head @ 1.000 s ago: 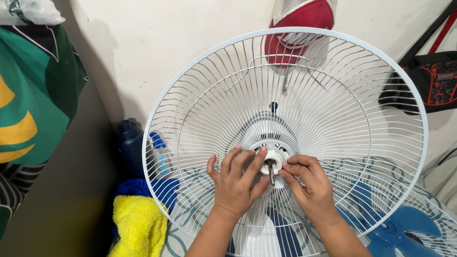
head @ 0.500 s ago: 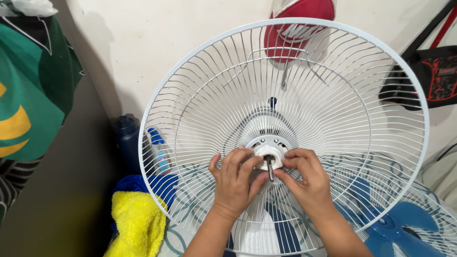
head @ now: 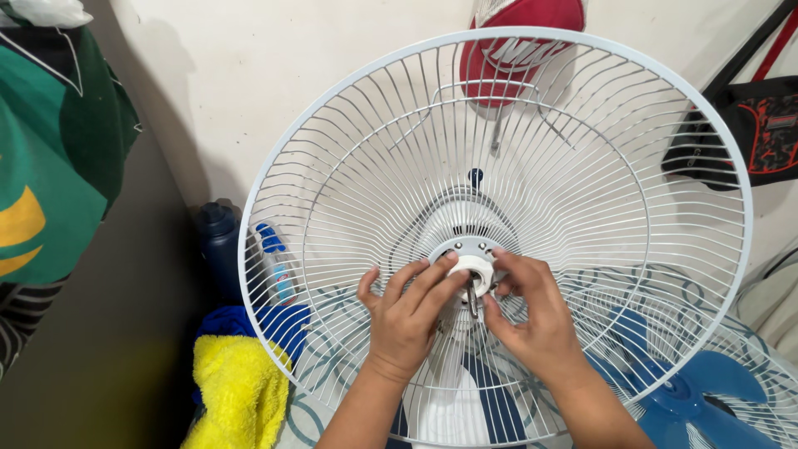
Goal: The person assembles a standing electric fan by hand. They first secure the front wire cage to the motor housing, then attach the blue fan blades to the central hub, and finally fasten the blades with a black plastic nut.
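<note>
Both my hands pinch the round white plastic nut [head: 475,268] at the hub of the white wire fan guard [head: 332,166].

My left hand [head: 405,320] has its fingertips curled against the nut's left edge, and my right hand [head: 532,320] closes narrow on its right edge; the bare metal motor shaft [head: 472,301] sticks out between them, just below the nut. The guard stands upright around the nut, its wires radiating outward. Seen through the wires above the nut hangs a red cap [head: 524,37]. Left of the guard stand a dark blue bottle [head: 218,249] and a small blue-and-white bottle [head: 278,262], with a yellow fluffy cloth [head: 237,395] below them. At the guard's lower right lies a blue plastic fan blade [head: 706,399]; a black bag [head: 761,133] hangs at its upper right.
</note>
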